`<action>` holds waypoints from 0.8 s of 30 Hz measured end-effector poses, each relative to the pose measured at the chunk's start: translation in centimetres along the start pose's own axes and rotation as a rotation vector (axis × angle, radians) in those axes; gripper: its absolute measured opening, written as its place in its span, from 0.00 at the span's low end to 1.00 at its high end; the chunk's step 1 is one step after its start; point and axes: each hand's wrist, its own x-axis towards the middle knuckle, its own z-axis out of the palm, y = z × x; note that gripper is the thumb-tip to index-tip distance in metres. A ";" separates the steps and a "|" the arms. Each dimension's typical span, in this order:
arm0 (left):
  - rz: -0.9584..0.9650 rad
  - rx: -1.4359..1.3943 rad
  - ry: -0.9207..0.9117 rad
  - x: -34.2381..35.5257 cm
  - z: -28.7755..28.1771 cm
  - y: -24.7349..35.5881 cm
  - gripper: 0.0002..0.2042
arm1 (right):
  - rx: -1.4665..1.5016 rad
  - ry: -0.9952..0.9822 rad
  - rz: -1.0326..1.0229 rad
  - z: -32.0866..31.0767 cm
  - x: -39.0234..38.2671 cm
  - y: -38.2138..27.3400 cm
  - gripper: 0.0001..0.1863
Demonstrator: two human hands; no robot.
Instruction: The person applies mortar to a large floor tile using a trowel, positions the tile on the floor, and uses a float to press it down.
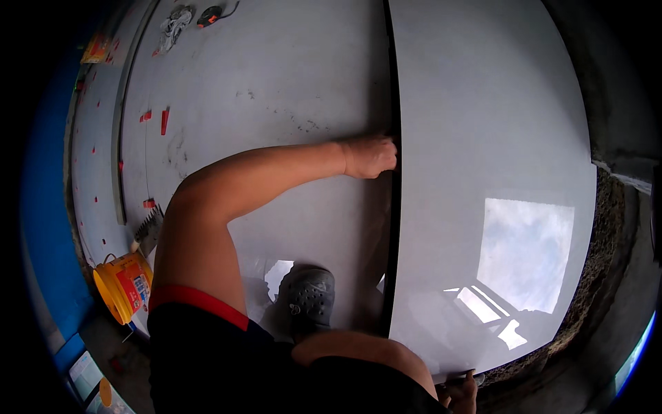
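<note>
A large glossy light-grey tile (476,138) fills the right side, its long left edge dark against the floor. My left hand (372,157) reaches across to that edge and is closed there, knuckles against it; its fingertips are hidden. At the tile's near edge, low in the view, my right hand (463,395) grips the rim with the thumb at the top. Part of this hand is behind my leg. Beneath my left arm lies matte-looking grey tiled floor (276,76).
A yellow-orange bucket (124,286) stands at left beside a notched trowel (148,228). Red levelling wedges (165,121) dot the floor. A tape measure (210,16) and crumpled plastic (176,27) lie far off. My grey clog (312,297) is near the tile; rough ground (607,228) borders its right.
</note>
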 end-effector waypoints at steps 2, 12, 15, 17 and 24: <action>0.055 0.026 0.032 0.0 0.4 -0.7 0.05 | -0.010 0.051 -0.008 -1.4 0.6 -0.2 0.39; -0.078 -0.017 -0.120 -0.4 1.5 -0.5 0.25 | -0.218 0.307 -0.031 4.7 -0.8 0.4 0.35; -0.115 0.001 -0.183 -0.4 -0.9 1.0 0.27 | -0.109 -0.237 0.000 1.4 -2.9 0.0 0.35; -0.118 -0.016 -0.145 -1.6 -0.6 0.8 0.27 | -0.177 -0.030 -0.034 3.3 -2.7 0.7 0.35; -0.038 -0.047 0.147 -4.3 0.4 0.3 0.23 | -0.057 0.093 -0.003 -0.5 2.0 -0.5 0.35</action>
